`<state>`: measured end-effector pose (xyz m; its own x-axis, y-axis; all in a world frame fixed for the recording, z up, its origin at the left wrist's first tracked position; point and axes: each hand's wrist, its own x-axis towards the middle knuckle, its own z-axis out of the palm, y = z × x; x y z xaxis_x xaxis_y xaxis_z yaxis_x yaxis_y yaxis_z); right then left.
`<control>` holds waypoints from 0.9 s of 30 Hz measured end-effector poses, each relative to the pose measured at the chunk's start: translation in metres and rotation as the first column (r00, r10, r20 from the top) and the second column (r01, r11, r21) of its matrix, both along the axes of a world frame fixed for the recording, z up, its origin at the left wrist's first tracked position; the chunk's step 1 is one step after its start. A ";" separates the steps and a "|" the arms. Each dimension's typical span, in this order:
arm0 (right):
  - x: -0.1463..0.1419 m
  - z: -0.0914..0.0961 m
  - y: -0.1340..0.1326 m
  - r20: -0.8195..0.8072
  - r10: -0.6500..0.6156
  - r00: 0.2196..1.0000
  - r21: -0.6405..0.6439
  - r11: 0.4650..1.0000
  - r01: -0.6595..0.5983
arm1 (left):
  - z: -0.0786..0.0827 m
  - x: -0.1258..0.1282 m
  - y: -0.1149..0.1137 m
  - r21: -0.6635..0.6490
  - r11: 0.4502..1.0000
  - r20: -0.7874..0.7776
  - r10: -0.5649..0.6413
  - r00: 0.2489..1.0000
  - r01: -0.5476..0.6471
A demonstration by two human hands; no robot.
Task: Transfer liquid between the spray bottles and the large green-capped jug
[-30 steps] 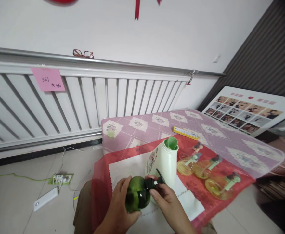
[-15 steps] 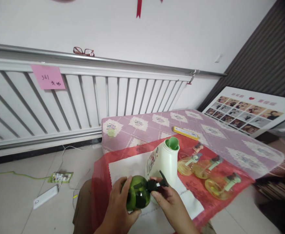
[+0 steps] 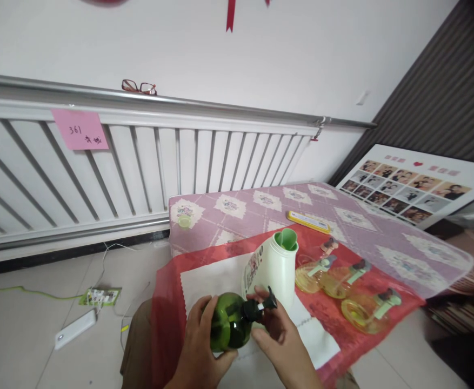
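Green bottle, near side of white jug | long axis slanted, pump rightward | left hand: fingers gripping bottle | right hand: curled about pump, grip unclear

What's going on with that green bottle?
A person's left grip holds the round green bottle tilted, its black pump at the neck. The right grip is by the pump, thumb and fingers apart; whether they touch it is hard to tell. A tall pale bottle stands just beyond, with something green at its mouth. Yellow see-through things lie on the red cloth.
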<state>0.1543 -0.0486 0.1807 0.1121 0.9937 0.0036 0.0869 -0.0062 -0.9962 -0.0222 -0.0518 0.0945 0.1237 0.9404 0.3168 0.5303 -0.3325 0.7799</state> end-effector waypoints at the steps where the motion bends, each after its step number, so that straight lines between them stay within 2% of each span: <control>1: 0.001 0.000 -0.001 -0.028 0.026 0.999 -0.007 1.000 -0.026 | 0.000 0.000 0.000 -0.006 1.000 0.004 -0.002 1.000 0.002; 6: 0.001 0.002 -0.001 -0.082 0.079 0.993 -0.040 0.996 -0.082 | 0.000 0.000 0.001 -0.015 1.000 0.018 -0.016 1.000 0.017; 14: -0.004 -0.001 0.006 0.034 -0.144 0.989 0.049 0.989 0.142 | -0.001 0.002 -0.001 -0.002 1.000 -0.014 -0.004 1.000 0.004; 19: -0.010 -0.001 0.008 0.115 -0.219 0.969 0.109 0.972 0.207 | -0.007 0.005 -0.001 -0.015 1.000 0.012 -0.003 1.000 0.003; 22: -0.013 -0.001 0.005 0.066 -0.172 0.983 0.090 0.982 0.166 | -0.011 0.006 -0.001 -0.049 0.999 0.041 -0.021 0.999 0.023; 27: -0.013 0.004 0.001 -0.116 0.008 0.993 -0.036 0.999 -0.012 | -0.013 0.004 0.001 -0.055 0.998 0.086 0.010 0.996 -0.005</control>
